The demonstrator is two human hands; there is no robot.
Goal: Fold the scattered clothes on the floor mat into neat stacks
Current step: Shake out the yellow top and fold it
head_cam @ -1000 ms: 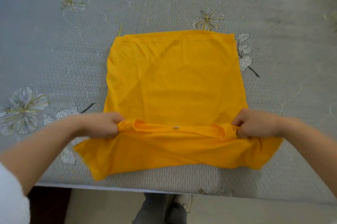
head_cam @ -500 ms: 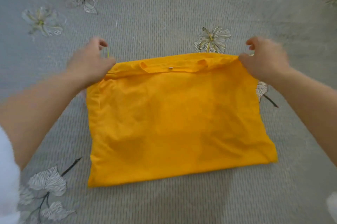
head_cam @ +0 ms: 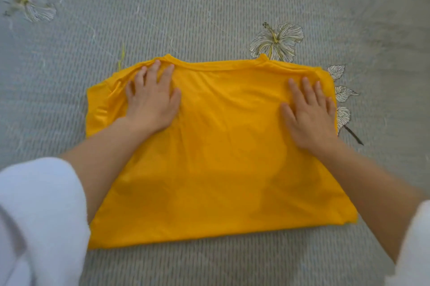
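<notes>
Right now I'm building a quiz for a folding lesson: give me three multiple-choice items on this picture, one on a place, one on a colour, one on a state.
1. Where do both hands lie?
A. on the garment's far half
B. on its near edge
C. off it, on the mat

2. What colour is the garment?
A. pink
B. yellow-orange
C. green

3. How are the hands?
A. fists gripping cloth
B. lifted off the cloth
C. flat, fingers spread

Key:
1 A, the left hand and right hand lie near the neckline.
2 B, the garment is yellow-orange on the grey mat.
3 C, palms press down and pinch nothing.
</notes>
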